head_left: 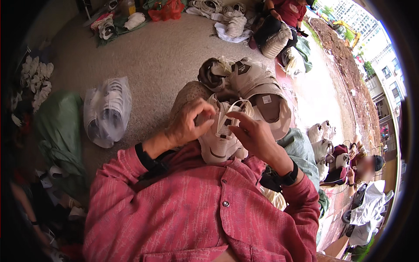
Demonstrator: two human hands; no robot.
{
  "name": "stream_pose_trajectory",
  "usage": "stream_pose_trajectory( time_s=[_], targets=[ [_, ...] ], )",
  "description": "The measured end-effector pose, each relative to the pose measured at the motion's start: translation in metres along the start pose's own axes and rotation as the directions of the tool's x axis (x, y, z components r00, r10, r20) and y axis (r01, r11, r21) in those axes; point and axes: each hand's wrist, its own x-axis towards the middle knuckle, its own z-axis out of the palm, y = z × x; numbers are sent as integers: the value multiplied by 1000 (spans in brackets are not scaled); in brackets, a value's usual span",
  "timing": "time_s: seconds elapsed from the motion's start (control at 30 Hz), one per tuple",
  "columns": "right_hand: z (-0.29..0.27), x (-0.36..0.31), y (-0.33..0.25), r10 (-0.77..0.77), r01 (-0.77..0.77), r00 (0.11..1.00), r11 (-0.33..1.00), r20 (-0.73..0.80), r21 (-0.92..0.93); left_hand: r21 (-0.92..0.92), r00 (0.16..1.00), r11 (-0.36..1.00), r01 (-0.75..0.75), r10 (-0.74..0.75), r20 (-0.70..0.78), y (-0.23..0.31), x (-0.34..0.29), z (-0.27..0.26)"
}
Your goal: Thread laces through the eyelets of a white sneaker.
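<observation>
Red patterned shirt (187, 214), button-front, on the person, nearest. Left: green sack (61, 135); clear plastic bag (107, 111) of sneakers, on the floor. Left hand (192, 120): fingers curled toward thumb, at the left side of one pale sneaker (214, 148); any hold on lace cannot be told. Said sneaker: before the shirt front, between both hands. Right hand (255, 135): thumb and forefinger bent, near a white lace loop (238, 101); grip unclear. More sneakers (251, 76): piled just beyond.
</observation>
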Motion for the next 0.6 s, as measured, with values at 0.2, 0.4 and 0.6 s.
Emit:
stream_pose_trajectory(
  time_s=[0.2, 0.4, 0.6],
  targets=[
    [8, 35, 24, -177, 186, 982, 804, 71, -564, 384, 868, 781, -493, 469, 162, -10, -18, 5],
    [-5, 45, 22, -170, 232, 971, 840, 168, -491, 390, 753, 647, -656, 597, 276, -14, -13, 2],
    [-15, 53, 27, -223, 264, 963, 892, 151, -368, 395, 703, 584, -709, 624, 340, -16, -15, 1]
  ],
)
